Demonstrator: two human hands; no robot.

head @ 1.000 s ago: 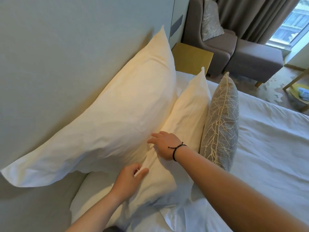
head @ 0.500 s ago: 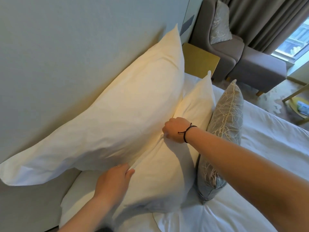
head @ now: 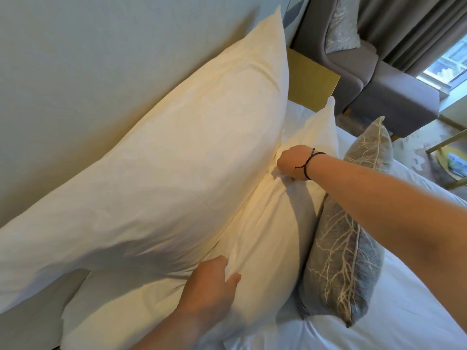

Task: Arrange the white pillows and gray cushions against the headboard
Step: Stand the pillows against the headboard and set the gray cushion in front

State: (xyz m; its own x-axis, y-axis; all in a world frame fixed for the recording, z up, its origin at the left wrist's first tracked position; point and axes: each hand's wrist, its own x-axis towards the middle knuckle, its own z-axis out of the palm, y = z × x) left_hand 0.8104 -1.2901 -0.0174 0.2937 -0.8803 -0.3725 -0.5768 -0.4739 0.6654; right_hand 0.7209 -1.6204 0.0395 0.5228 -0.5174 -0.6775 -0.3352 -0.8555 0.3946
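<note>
1. Head view: I saw the large white pillow (head: 156, 173) leaning tilted against the pale headboard (head: 88, 59), its far corner pointing up.
2. A second white pillow (head: 267, 238) stood in front of it, touching it and partly tucked under its lower edge.
3. My right hand (head: 293, 164), black cord bracelet (head: 307, 164) at the wrist, was curled into a fist, clamped on a pinch of the second white pillow's cover near its upper part.
4. My left hand (head: 209, 289) lay on the lower part of the same pillow, thumb apart from the fingers, which pressed into the seam between the two pillows. I could not tell whether it gripped any fabric.
5. The gray cushion (head: 346, 238), with a pale branching pattern, stood on edge just beside the second pillow, touching it, on the white bed sheet (head: 404, 311).
6. Beyond the bed: a yellow side table (head: 310, 79), a gray armchair (head: 379, 72) holding another patterned cushion (head: 341, 29), gray curtains (head: 409, 26).
</note>
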